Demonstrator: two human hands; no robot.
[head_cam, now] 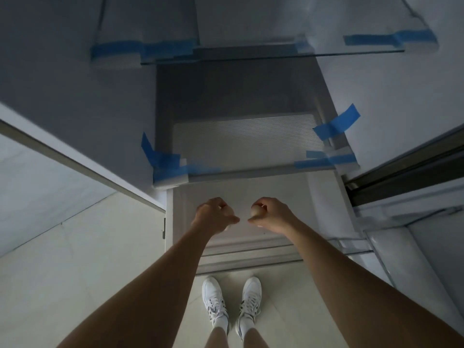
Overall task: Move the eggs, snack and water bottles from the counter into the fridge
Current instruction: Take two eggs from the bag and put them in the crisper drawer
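Observation:
I look down into the open fridge. My left hand (213, 217) is closed around a pale egg (229, 211), mostly hidden by the fingers. My right hand (271, 214) grips a second pale brown egg (256, 212), whose rounded end shows between thumb and fingers. Both hands hover side by side, almost touching, above the white bottom drawer (296, 197) of the fridge, just in front of the lower glass shelf (246, 144). No snack or water bottle is in view.
An upper glass shelf (276, 55) and the lower one are held with blue tape (165, 162). The fridge door (414, 242) stands open at right. A cabinet edge (75, 159) runs at left. My white shoes (216, 302) stand on the tiled floor.

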